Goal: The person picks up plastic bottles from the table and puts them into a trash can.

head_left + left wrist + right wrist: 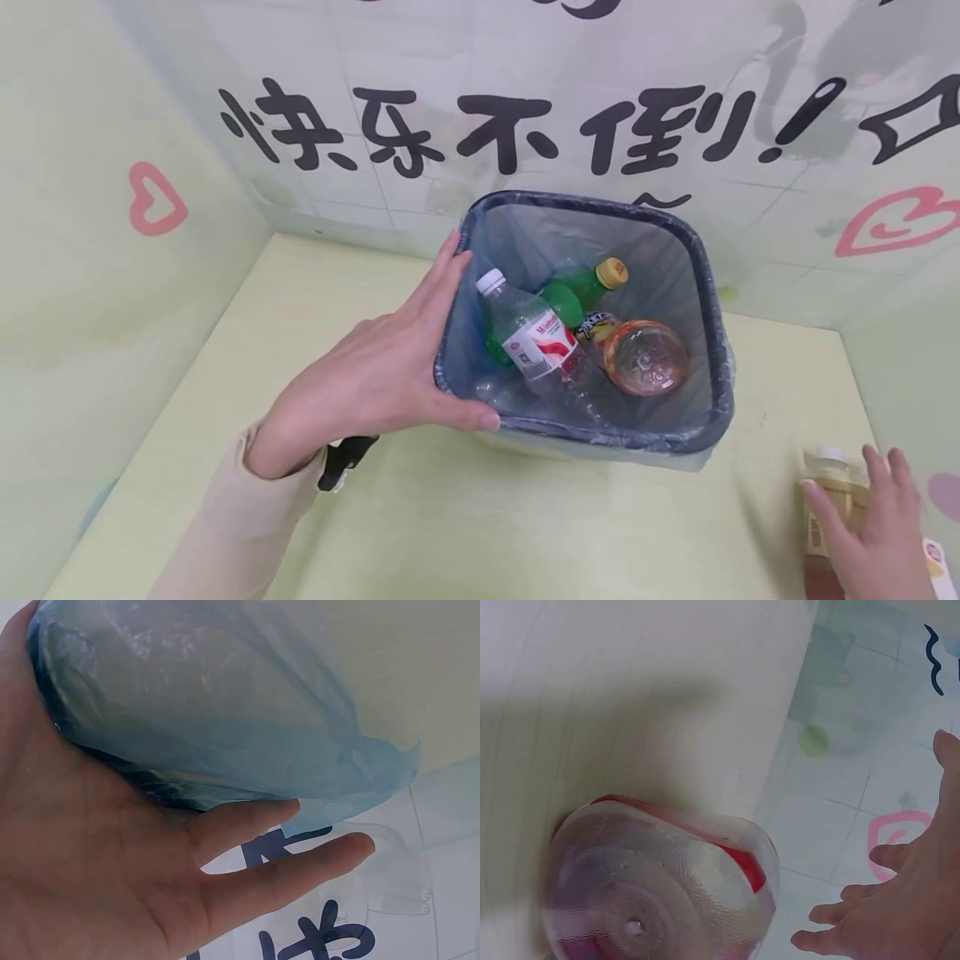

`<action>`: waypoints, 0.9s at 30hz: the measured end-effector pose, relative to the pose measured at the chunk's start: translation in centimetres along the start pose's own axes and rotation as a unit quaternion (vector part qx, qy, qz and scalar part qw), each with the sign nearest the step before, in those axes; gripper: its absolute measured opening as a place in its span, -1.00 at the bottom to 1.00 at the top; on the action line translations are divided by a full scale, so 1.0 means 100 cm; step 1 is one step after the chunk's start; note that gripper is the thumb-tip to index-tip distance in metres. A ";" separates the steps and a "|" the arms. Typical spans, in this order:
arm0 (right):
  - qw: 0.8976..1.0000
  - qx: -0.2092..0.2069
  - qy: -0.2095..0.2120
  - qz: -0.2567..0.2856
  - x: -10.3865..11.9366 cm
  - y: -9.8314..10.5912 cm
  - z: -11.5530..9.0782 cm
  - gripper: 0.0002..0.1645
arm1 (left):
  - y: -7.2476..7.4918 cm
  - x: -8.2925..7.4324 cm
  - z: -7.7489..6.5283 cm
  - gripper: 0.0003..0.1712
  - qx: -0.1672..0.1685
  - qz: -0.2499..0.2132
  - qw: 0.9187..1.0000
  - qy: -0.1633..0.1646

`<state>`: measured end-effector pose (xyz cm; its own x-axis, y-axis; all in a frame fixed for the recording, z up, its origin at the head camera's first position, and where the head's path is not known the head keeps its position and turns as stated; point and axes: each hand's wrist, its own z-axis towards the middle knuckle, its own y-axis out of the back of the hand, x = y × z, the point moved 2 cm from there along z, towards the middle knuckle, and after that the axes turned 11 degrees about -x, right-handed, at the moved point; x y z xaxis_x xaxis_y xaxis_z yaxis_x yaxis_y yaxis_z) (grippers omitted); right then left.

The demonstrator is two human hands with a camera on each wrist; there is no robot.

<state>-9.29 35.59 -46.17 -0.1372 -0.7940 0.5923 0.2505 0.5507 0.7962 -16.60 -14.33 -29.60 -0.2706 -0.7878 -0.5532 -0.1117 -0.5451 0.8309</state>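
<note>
My left hand rests against the left side of a bin, its fingers along the dark rim and its thumb on the front edge. In the left wrist view, straight fingers lie by the outside of the bluish plastic liner. Inside the bin are a clear bottle with a white cap, a green bottle with a yellow cap, and an orange-tinted bottle showing its base. At the right, my right hand has spread fingers over a capped bottle, partly hiding it.
A white-and-yellow item shows partly behind the right hand. A clear bottle base with red markings fills the lower right wrist view. The pale tabletop meets a wall with large black lettering behind the bin.
</note>
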 end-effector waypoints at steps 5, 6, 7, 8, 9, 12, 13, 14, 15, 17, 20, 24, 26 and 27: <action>1.000 0.011 -0.001 0.003 -0.001 -0.002 0.000 0.00 | 0.001 0.002 -0.001 0.62 -0.002 0.001 1.000 -0.001; 1.000 0.011 0.001 0.002 -0.001 -0.003 0.000 0.00 | 0.001 0.002 -0.001 0.61 -0.002 -0.001 1.000 -0.001; 1.000 0.009 0.008 0.000 -0.001 -0.004 0.000 0.00 | 0.001 0.003 -0.001 0.61 -0.002 -0.002 1.000 0.000; 1.000 0.007 0.014 0.000 -0.002 -0.005 -0.001 0.00 | 0.001 0.003 -0.002 0.61 -0.004 -0.003 1.000 -0.001; 1.000 0.005 0.022 -0.002 -0.003 -0.006 -0.001 0.00 | 0.001 0.004 -0.002 0.61 -0.006 -0.005 1.000 -0.003; 0.999 -0.005 0.045 -0.004 -0.005 -0.009 -0.002 -0.01 | 0.000 0.005 -0.002 0.61 -0.009 -0.008 1.000 -0.004; 0.999 -0.005 0.046 -0.006 -0.006 -0.010 -0.003 0.00 | 0.000 0.005 -0.002 0.62 -0.010 -0.009 1.000 -0.005; 0.999 -0.004 0.044 -0.006 -0.007 -0.011 -0.004 0.00 | 0.000 0.005 -0.002 0.62 -0.012 -0.008 1.000 -0.007; 0.999 -0.004 0.042 -0.005 -0.008 -0.011 -0.005 0.00 | 0.000 0.005 -0.002 0.62 -0.012 -0.008 1.000 -0.007; 0.999 -0.003 0.038 -0.003 -0.011 -0.012 -0.007 0.00 | 0.000 0.005 -0.002 0.62 -0.012 -0.006 1.000 -0.009; 0.999 -0.004 0.032 -0.006 -0.013 -0.013 -0.008 0.01 | 0.000 0.004 -0.001 0.62 -0.012 -0.001 1.000 -0.010; 0.999 -0.013 0.032 -0.016 -0.015 -0.014 -0.010 0.03 | -0.001 0.003 0.000 0.62 -0.011 -0.003 1.000 -0.011; 0.999 -0.018 0.033 -0.024 -0.017 -0.014 -0.012 0.05 | -0.001 0.003 0.001 0.62 -0.009 -0.004 1.000 -0.012; 0.999 -0.022 0.036 -0.030 -0.017 -0.014 -0.012 0.06 | -0.002 0.002 0.001 0.62 -0.009 -0.003 1.000 -0.013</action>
<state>-8.27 35.90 -48.46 -0.0850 -0.8424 0.5321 0.2860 0.4909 0.8229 -16.78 -14.39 -29.84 -0.2949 -0.7775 -0.5555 -0.0961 -0.5543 0.8268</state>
